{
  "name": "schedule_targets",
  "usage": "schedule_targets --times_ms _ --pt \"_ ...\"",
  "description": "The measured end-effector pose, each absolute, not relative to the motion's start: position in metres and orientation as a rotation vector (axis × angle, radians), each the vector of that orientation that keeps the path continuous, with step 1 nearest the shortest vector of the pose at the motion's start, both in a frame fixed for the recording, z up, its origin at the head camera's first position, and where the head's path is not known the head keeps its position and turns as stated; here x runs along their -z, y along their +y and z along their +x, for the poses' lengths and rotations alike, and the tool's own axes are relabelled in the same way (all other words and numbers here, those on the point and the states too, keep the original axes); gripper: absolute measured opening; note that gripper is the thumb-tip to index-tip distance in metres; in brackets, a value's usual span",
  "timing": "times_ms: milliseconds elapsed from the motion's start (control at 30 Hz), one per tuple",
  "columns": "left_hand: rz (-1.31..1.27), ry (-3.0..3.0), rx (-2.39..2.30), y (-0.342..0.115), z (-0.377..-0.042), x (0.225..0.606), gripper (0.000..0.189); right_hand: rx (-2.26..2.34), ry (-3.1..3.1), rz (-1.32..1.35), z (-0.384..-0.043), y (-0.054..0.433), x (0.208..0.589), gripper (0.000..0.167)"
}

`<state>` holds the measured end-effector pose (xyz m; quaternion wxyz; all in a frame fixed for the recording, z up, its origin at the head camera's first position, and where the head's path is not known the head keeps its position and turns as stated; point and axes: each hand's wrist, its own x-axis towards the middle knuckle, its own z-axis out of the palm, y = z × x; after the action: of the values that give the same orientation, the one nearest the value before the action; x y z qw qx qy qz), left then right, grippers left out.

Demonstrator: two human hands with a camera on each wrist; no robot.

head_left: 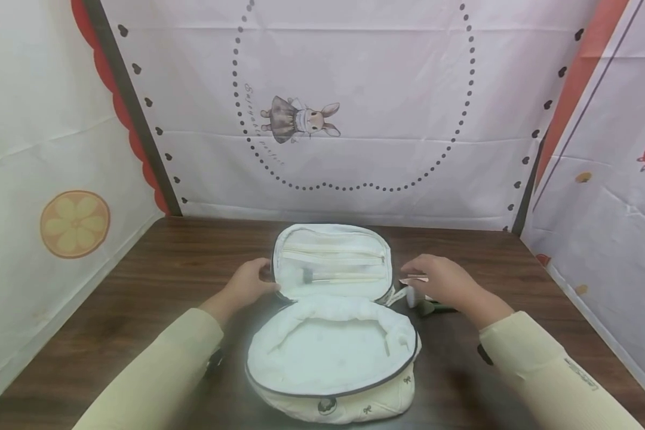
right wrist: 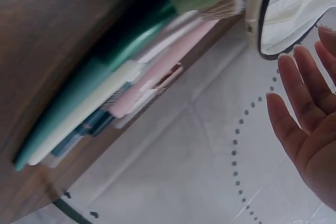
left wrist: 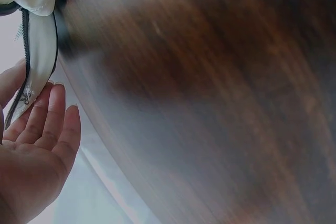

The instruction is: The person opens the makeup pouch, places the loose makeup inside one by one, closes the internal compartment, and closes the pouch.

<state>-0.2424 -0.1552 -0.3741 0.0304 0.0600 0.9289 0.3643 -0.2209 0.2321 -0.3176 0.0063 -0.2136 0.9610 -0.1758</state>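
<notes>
While our left hand [head_left: 247,283] pinches the near side edge of the raised lid [head_left: 328,240] of the white, dark-trimmed fabric pouch [head_left: 287,401], our right hand [head_left: 442,280] has its fingers loosely extended, holding nothing, just off the lid's other edge. We have the lid between our hands, its long axis running from one to the other. Slender green, cream and pink brushes [right wrist: 109,83] lie nearer our right, roughly parallel, bristles toward the pouch.

Cloth-walled booth [head_left: 398,119], wooden table [head_left: 140,298]
</notes>
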Motion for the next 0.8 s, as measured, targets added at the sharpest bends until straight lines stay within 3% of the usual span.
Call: schedule_targets --times_ms 400,800 --pt "0.186 2.865 -1.102 -0.157 -0.244 0.375 0.058 0.375 3.034 -0.724 -0.212 0.255 0.340 0.013" --pt "0.190 2.866 -1.100 -0.157 -0.245 0.375 0.058 0.105 3.113 -0.740 -0.202 0.273 0.357 0.020"
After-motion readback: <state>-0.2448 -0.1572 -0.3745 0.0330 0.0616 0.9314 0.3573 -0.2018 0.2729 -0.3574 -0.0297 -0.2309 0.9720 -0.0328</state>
